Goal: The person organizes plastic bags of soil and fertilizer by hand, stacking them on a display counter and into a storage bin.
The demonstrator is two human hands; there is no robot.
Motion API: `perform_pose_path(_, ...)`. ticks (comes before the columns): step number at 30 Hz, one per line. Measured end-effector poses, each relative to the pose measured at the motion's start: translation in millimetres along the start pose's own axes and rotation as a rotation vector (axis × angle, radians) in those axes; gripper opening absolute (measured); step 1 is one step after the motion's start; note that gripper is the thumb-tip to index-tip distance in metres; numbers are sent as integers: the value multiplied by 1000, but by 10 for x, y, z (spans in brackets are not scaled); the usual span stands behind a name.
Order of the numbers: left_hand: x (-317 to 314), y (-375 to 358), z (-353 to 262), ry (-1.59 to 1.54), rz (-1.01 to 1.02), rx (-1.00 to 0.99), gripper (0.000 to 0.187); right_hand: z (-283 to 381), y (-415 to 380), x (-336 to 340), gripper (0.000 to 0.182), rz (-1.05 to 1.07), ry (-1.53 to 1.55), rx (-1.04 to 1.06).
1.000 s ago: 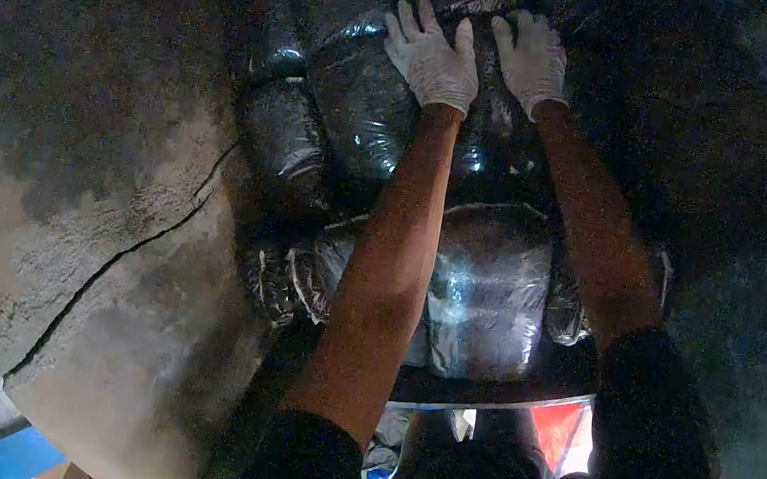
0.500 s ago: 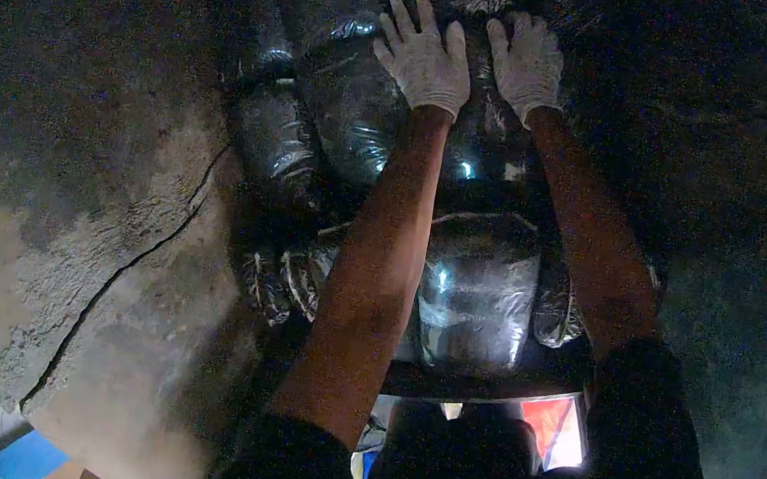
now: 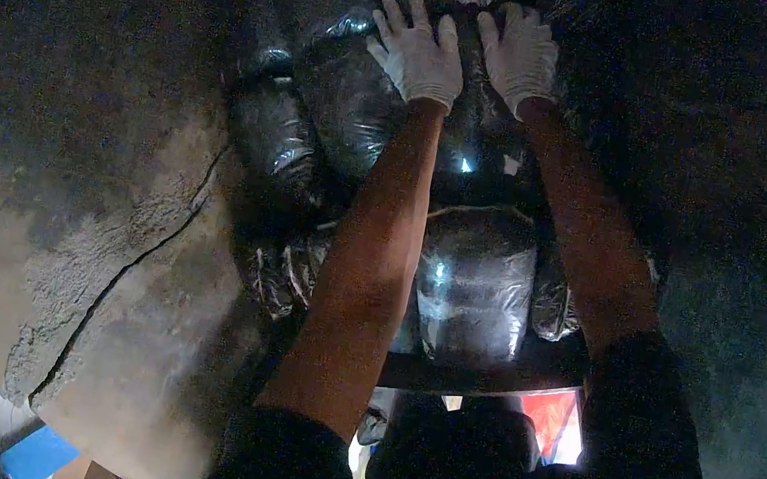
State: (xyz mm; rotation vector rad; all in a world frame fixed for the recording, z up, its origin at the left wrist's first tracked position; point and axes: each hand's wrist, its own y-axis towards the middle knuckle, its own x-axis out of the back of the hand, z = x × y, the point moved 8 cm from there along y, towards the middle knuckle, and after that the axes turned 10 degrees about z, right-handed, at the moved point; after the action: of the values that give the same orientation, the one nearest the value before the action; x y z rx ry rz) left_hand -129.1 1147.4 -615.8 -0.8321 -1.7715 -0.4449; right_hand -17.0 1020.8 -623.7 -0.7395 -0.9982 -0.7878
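Observation:
My left hand (image 3: pixel 420 56), in a whitish glove, lies with spread fingers on a dark plastic-wrapped bag (image 3: pixel 351 97) at the top middle. Beside it on the right, my right hand (image 3: pixel 519 57), gloved the same way, presses flat on the dark bags with its fingers extended. Both palms face down, and a small gap separates the hands. Shiny wrapped bags are stacked around them. Nearer to me sits another shiny bag (image 3: pixel 475 285), between my forearms. A smaller bag (image 3: pixel 279 136) lies to the left.
A rough wall-like surface (image 3: pixel 128 187) with a long crack curves along the left. On the right is a dark grey surface (image 3: pixel 744 269). A dark ledge (image 3: pixel 482 378) runs below the bags, with a red and white item (image 3: pixel 554 420) beneath it. A blue patch (image 3: pixel 38 454) shows at lower left.
Both hands have shifted very slightly up and left in the view, still on the bags. My right hand's fingers look a little more spread.

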Motion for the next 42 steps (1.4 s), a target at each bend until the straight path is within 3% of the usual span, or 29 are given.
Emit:
perform_pose_path(4, 24, 4, -45, -5, 9, 5, 67, 31, -42, 53, 62, -143, -36, 51)
perform_pose_path(9, 100, -12, -48, 1, 2, -2, 67, 92, -102, 144, 74, 89, 55, -41)
perform_pose_path(14, 107, 26, -46, -10, 4, 7, 68, 179, -233, 145, 75, -105, -8, -180)
perform_pose_path(16, 123, 4, -26, 17, -107, 6, 70, 146, -194, 69, 75, -107, -24, -221)
perform_pose_path(23, 74, 60, -15, 17, 40, 49, 74, 200, -176, 133, 73, 0, 42, -210)
perform_pose_path(27, 103, 37, -40, 2, 22, 38, 73, 182, -200, 109, 72, -108, -52, -158)
perform_pose_path(33, 88, 20, 41, -51, -7, 67, 74, 126, -196, 44, 78, -11, 4, -186)
perform_pose_path(38, 62, -53, 45, -93, -203, 3, 77, -31, -269, 19, 83, -4, 73, -95)
perform_pose_path(40, 188, -185, -34, -116, -231, 30, 73, 29, -415, -5, 81, -9, 27, 121)
perform_pose_path(42, 248, -412, -289, -66, -37, -89, 68, 18, -757, -43, 79, -32, -77, 170)
